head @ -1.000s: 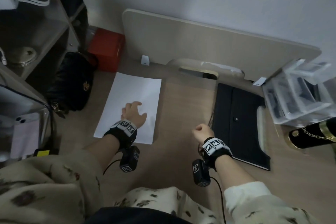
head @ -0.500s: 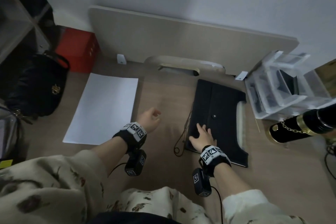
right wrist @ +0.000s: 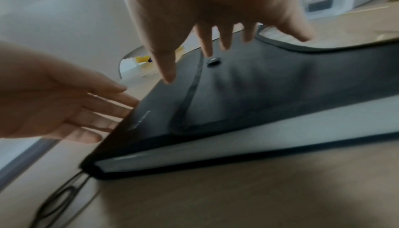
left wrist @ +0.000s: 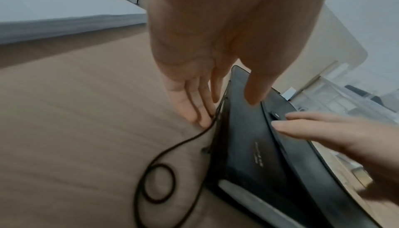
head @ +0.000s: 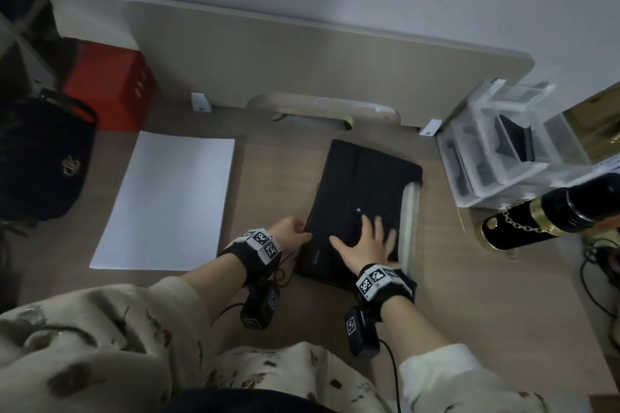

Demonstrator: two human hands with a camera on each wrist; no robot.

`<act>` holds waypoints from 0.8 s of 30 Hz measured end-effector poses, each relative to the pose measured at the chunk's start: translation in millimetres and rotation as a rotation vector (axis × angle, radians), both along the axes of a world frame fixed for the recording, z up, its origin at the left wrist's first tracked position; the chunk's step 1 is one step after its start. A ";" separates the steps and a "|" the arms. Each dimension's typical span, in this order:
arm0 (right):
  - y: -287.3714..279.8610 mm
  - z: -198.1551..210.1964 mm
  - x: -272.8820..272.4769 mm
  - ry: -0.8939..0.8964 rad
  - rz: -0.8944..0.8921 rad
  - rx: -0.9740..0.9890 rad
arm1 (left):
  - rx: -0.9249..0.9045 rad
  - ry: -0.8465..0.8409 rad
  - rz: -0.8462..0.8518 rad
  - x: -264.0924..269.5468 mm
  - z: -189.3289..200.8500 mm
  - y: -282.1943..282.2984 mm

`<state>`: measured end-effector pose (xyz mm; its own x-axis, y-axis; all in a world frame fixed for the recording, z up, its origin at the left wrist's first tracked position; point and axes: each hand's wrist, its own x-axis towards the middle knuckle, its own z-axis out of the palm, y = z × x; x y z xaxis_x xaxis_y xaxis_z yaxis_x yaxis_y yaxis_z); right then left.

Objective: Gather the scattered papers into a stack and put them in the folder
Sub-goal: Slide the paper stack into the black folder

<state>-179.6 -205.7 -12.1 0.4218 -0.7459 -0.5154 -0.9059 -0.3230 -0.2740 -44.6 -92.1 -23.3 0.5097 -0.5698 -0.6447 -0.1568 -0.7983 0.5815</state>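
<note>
We see the flat black fabric folder (head: 362, 198) lying on the brown wooden desk (head: 469, 295), its flap fastened by a small round metal snap button (head: 359, 210). A line of small pale lettering (left wrist: 258, 153) is printed near its left edge — too blurred for us to read. A white band (right wrist: 248, 137) shows along the folder's near side.

Our right hand (head: 367, 241) lies flat on the folder's cover with fingers spread and straight, the fingertips (right wrist: 210, 53) just short of the button; it grasps nothing. Our left hand (head: 290, 233) meets the folder's left edge, fingers (left wrist: 194, 105) extended at the edge against the desk and thumb over the top — whether it truly pinches the edge we cannot tell.

A thin black cord (left wrist: 157, 177) loops on the desk just beside that edge. The neat stack of white paper sheets (head: 167, 201) rests to the left, apart from the folder.

Further out sit a black handbag with a gold emblem (head: 43, 157), a red box (head: 110, 87), clear plastic drawers (head: 496, 157) and a black-and-gold cylinder with a chain (head: 550, 214).
</note>
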 end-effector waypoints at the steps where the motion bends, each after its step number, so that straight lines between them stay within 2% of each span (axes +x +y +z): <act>1: -2.1 -0.6 -1.9 0.049 -0.029 0.068 | -0.005 0.009 -0.003 -1.2 0.4 -0.5; 5: 0.1 -3.8 -3.9 0.180 0.077 0.144 | -0.057 0.044 -0.039 -3.7 -1.5 -1.0; 15: -0.3 0.6 -0.3 0.168 0.043 0.118 | -0.109 0.156 0.059 -4.4 -3.3 7.1; 18: 1.3 5.0 5.5 0.124 0.010 0.113 | -0.093 0.170 0.061 -5.1 -1.3 10.1; 24: 1.3 17.8 20.3 -0.107 -0.047 0.076 | -0.039 0.124 0.043 -4.0 6.4 19.7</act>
